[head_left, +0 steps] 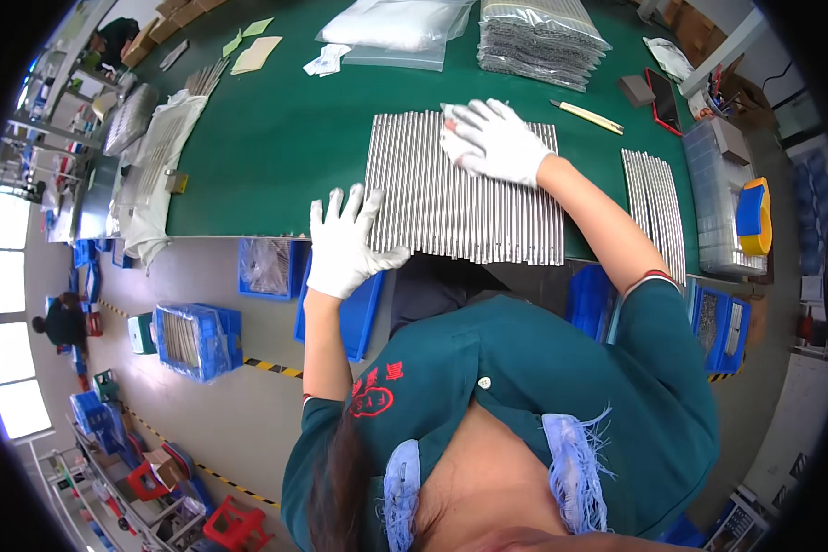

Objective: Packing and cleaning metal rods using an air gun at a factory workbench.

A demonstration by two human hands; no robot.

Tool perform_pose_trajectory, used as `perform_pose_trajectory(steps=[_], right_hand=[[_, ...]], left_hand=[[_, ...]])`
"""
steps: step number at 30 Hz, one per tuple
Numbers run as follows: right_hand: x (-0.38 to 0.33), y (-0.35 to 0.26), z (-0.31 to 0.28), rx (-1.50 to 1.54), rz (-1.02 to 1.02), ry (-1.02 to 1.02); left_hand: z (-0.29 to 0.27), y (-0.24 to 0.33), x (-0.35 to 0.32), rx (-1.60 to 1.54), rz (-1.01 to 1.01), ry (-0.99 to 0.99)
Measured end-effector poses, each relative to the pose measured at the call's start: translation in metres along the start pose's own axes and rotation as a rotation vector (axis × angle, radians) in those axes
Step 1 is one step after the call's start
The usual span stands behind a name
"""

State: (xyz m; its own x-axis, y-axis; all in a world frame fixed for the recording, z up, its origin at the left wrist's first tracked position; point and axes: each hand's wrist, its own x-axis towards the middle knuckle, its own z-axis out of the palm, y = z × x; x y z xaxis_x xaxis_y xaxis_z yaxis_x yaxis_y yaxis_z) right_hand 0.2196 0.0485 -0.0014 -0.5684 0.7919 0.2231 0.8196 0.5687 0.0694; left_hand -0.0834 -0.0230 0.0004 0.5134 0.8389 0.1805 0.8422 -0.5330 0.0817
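Observation:
A row of slim silvery metal rods (469, 216) lies side by side on the green table, their near ends reaching past its front edge. My right hand (499, 145), in a white glove, rests flat over the upper part of the row with its fingers stretched out to the left. Some of its fingertips look stained or worn. My left hand (342, 247), also gloved in white, is at the row's lower left corner. Its fingers are spread and point away from me, with the thumb near the rod ends. Nothing shows in its grasp.
Right of the row are a second group of rods (653, 207), a cream-handled tool (589, 117), a red-edged phone (663, 101) and a tape roll (753, 217). Bagged rods (543, 41) and plastic bags (391, 28) lie at the back. Blue bins (198, 340) stand below.

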Motion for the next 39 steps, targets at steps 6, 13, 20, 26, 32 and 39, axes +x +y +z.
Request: perform_pose_trajectory(steps=[6,13,20,26,32,39], right_hand=[[0.030,-0.099,0.004,0.221,-0.372,0.143],[0.098,-0.047,0.029,0.118,0.124,0.050],[0.078,-0.108,0.019,0.256,-0.191,0.176],[0.099,-0.069,0.036,0.134,0.203,0.113],[0.038,-0.041,0.016,0.065,0.105,0.019],[-0.064,0.006,0.005,-0.092,0.493,-0.039]], left_hand=[[0.008,0.000,-0.001,-0.088,-0.065,0.083],[0.000,0.005,0.007,-0.154,-0.087,0.045],[0.005,0.000,-0.003,-0.133,-0.085,0.108],[0.006,0.001,0.004,-0.110,-0.039,0.077],[0.009,-0.004,0.001,-0.027,-0.033,0.068],[0.009,-0.003,0.002,-0.025,-0.036,0.081]])
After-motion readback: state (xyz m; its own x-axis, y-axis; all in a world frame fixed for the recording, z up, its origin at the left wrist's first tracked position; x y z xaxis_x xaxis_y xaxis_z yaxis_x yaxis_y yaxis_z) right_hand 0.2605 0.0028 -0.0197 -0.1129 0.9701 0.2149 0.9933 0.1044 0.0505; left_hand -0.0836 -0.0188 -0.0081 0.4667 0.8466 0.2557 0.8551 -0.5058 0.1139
